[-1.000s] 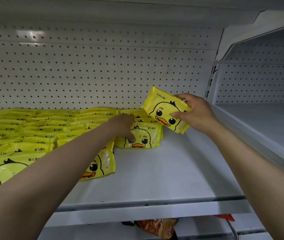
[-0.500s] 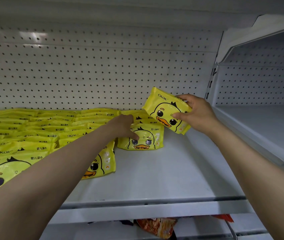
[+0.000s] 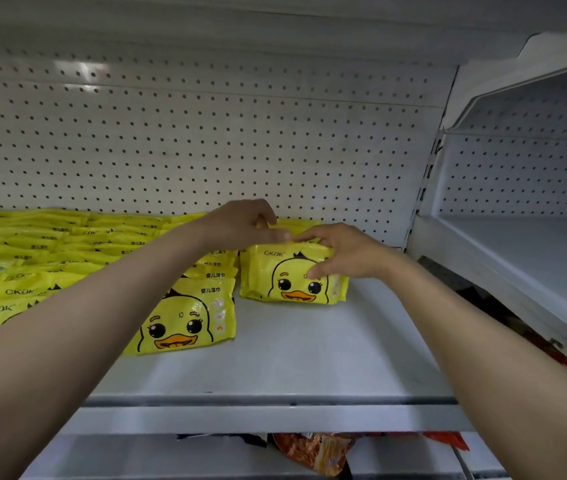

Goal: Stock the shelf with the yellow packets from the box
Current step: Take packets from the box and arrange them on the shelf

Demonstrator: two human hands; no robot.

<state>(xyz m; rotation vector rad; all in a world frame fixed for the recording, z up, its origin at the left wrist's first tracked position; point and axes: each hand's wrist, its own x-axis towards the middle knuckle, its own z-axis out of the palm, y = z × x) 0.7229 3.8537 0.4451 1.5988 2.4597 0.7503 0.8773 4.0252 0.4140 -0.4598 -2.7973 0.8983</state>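
Observation:
Rows of yellow duck-face packets (image 3: 33,258) lie overlapping across the left part of the white shelf (image 3: 292,358). One column ends in a front packet (image 3: 185,320). To its right a shorter column ends in a yellow packet (image 3: 289,282) leaning upright. My right hand (image 3: 344,252) grips that packet's top right corner, thumb on its face. My left hand (image 3: 244,223) pinches the top edges just behind it, fingertips almost touching the right hand. The box is out of view.
A white pegboard wall (image 3: 206,150) backs the shelf. A bare strip of shelf runs right of the packets to an upright post (image 3: 424,188). A neighbouring shelf unit (image 3: 517,258) juts out on the right. An orange snack bag (image 3: 313,452) lies on the shelf below.
My right hand brought its packet down and left from mid-air onto the front of the right column. My left hand rose from the packet's face to the top edges behind.

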